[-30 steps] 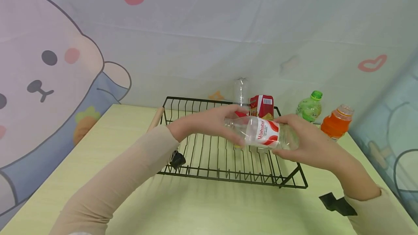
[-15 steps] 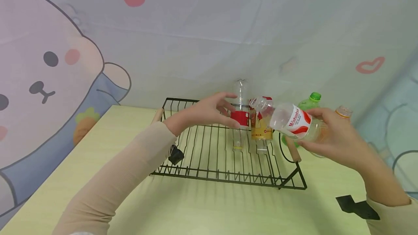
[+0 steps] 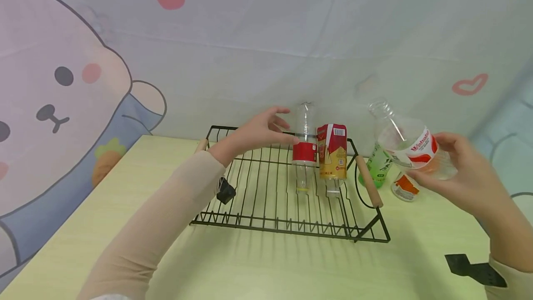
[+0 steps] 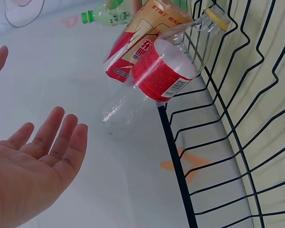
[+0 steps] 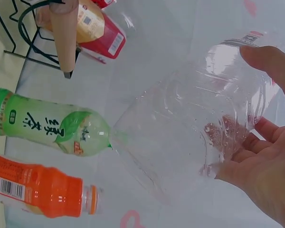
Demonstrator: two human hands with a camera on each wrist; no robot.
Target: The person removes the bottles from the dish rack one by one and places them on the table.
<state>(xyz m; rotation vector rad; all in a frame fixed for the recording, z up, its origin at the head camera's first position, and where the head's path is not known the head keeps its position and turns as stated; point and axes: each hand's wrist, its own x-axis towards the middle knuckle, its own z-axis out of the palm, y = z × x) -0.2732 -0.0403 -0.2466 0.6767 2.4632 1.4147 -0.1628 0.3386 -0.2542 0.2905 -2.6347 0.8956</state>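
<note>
My right hand [image 3: 472,177] grips a clear plastic bottle [image 3: 410,147] with a white and red label around its base end. The uncapped neck points up and to the left, raised off the table right of the rack. My left hand [image 3: 262,131] is empty, its fingers loosely spread, near a clear bottle with a red label [image 3: 304,153]. That bottle stands neck down in the black wire rack [image 3: 283,230]. Next to it is an upturned bottle with a red and gold label [image 3: 333,152]. The left wrist view shows the open palm [image 4: 33,171] apart from both.
A green-labelled bottle [image 5: 57,121] with a green cap stands right of the rack, beside an uncapped bottle of orange drink [image 5: 52,192]. In the head view the raised bottle partly hides both. The rack has wooden handles [image 3: 368,179]. A printed cloth [image 3: 250,50] hangs behind the table.
My left hand has let go of the white-and-red-labelled bottle and drawn back slightly left. My right hand has carried that bottle right, from above the rack to beside it, tilting its neck upward.
</note>
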